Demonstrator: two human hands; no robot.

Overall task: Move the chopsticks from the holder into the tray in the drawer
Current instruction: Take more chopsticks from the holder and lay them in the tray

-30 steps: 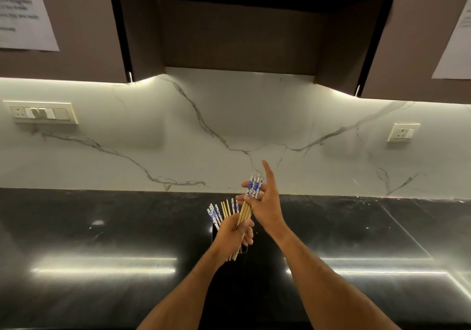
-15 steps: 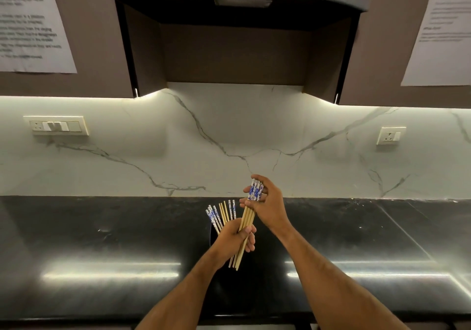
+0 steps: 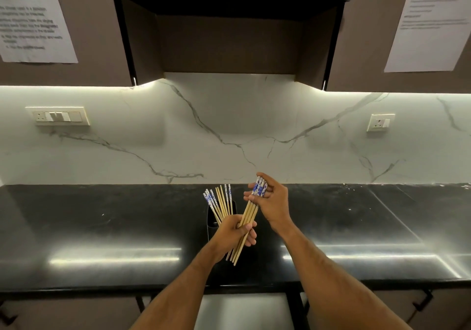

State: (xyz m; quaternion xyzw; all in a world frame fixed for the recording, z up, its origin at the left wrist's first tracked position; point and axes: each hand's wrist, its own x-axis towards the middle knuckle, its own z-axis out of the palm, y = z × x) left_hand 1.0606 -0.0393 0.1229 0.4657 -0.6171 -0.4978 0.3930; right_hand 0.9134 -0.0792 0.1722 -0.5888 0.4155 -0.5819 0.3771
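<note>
Bamboo bundle: a bunch of chopsticks with blue-and-white tops is out of the holder and held slantwise above the counter, tops up and to the right, bare tips down and to the left
Left hand: the left hand is curled round the lower half of the bunch; the tips stick out below its fingers
Right hand: the right hand grips the patterned tops, fingers bent round them
Holder: the black holder stands on the black counter just behind the left hand; more chopsticks, the remaining sticks, stand fanned in it, just beside the held bunch but seemingly not touching it
Step in hand: judged to be the gathering stage; both hands appear to be squaring up one bunch lifted from the holder
Progress: early to middle; part of the set is in hand, part is in the holder, none is in the tray
Drawer and tray: neither can be made out; only a pale panel shows below the counter edge
Next move: likely calls for one firm grip on the evened bunch, a free hand for the drawer, then laying the sticks lengthwise in the tray; loose sticks could slip from the bundle
</note>
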